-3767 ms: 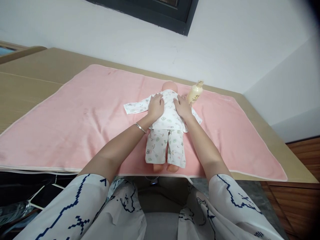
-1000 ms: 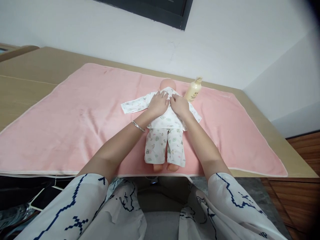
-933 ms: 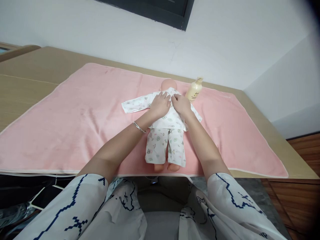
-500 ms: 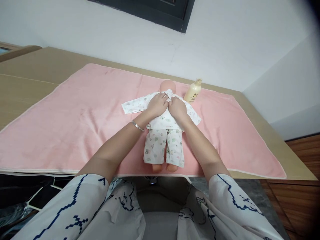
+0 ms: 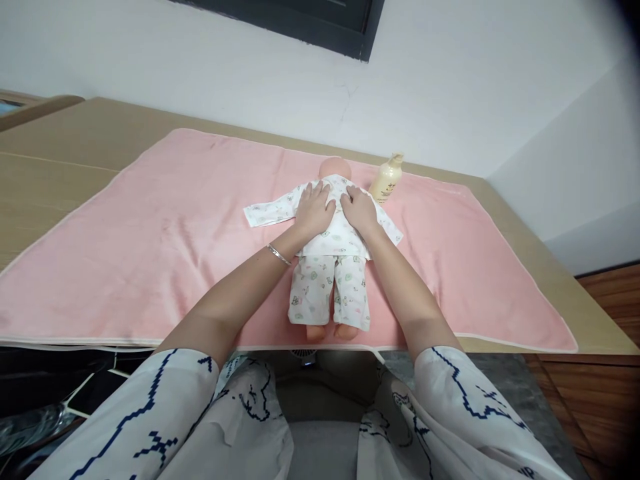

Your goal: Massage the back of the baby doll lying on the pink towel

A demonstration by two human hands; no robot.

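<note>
On the pink mat (image 5: 150,247), a doll (image 5: 340,239) beneath both flat, loosely spread hands (image 5: 315,212) (image 5: 360,212).

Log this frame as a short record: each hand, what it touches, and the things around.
Left hand: palm down on the white, printed fabric top, thumb spread
Right hand: on the same top, a gap from the left
Centre: bald doll lying in that top and matching trousers, feet towards the wearer
Near right hand: pale-yellow, rounded bottle
Beneath: white-edged pink cloth on a light-brown table
Left wrist: silver-coloured bangle
</note>
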